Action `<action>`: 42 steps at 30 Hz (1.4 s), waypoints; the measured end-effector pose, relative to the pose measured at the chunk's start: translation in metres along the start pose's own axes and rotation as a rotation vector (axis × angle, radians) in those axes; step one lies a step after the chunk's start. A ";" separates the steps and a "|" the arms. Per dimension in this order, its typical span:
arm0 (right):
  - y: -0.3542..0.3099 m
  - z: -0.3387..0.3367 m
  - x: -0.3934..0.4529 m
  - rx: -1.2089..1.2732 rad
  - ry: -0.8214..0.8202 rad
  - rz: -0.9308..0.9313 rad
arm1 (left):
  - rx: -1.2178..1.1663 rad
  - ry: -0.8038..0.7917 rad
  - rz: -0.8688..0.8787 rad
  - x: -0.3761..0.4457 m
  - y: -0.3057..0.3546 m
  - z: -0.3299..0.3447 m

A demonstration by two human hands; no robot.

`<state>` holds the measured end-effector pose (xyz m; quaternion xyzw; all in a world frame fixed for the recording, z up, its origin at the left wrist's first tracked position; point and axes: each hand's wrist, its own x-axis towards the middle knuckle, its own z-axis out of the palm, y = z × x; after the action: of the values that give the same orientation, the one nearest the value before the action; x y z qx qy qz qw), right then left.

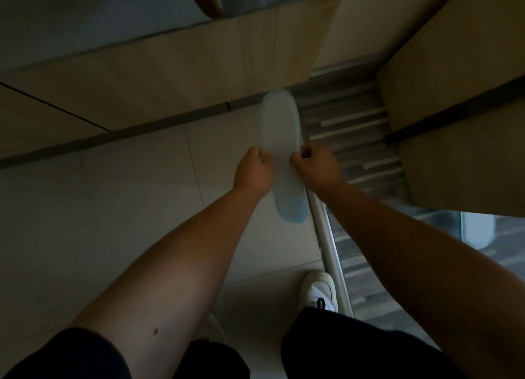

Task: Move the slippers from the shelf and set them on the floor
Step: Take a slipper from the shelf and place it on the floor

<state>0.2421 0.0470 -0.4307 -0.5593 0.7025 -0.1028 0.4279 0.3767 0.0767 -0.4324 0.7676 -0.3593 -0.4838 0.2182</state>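
Looking down through the head camera, I see both of my bare arms stretched forward over the pale tiled floor (136,196). Between my hands is one slipper (281,139), pale and translucent with a blue tint at its near end, lying lengthwise away from me. My left hand (252,171) is curled and pinching the slipper's left edge about midway along; my right hand (315,165) is curled the same way, pinching the right edge directly across. I cannot tell whether the slipper touches the floor or hangs just above it. Its far end reaches toward the base of a light wood cabinet (199,66), beside a dark strip at the foot of it. To the right of the slipper runs a grey striped mat (355,128), and a pale metal rail (326,245) runs along the mat's left side toward me. Near the bottom, a white sneaker (318,290) on my foot stands on the tiles just beside that rail, under a dark trouser leg (341,347).
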 end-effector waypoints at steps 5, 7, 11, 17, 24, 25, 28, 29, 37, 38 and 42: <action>-0.012 0.016 -0.017 -0.087 0.020 -0.182 | -0.413 -0.222 -0.090 0.000 0.014 0.005; -0.011 0.017 -0.019 -0.106 -0.037 -0.265 | -0.433 -0.163 -0.116 0.006 0.008 0.000; 0.003 0.006 0.004 -0.032 0.090 -0.287 | -0.506 -0.168 -0.158 0.022 -0.014 -0.004; 0.042 0.019 0.071 0.141 -0.182 0.098 | -0.554 -0.190 -0.224 0.061 -0.048 0.022; 0.058 0.041 0.111 0.032 -0.127 0.080 | 0.015 0.045 -0.078 0.109 -0.067 0.039; 0.056 0.042 0.115 0.006 -0.139 0.068 | 0.106 0.068 -0.058 0.112 -0.066 0.039; 0.048 0.046 0.130 -0.084 -0.161 0.037 | 0.229 0.092 -0.070 0.123 -0.061 0.037; 0.048 0.048 0.134 -0.109 -0.170 0.039 | 0.261 0.086 -0.084 0.126 -0.060 0.037; 0.054 0.054 0.147 -0.266 -0.190 0.085 | 0.416 0.012 -0.110 0.137 -0.053 0.047; 0.052 0.055 0.148 -0.288 -0.187 0.086 | 0.427 0.014 -0.109 0.137 -0.052 0.048; 0.049 0.056 0.152 -0.370 -0.184 0.071 | 0.474 -0.001 -0.138 0.138 -0.051 0.048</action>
<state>0.2468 -0.0494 -0.5693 -0.6103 0.6865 0.0945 0.3839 0.3888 0.0046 -0.5692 0.8198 -0.4098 -0.4000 -0.0016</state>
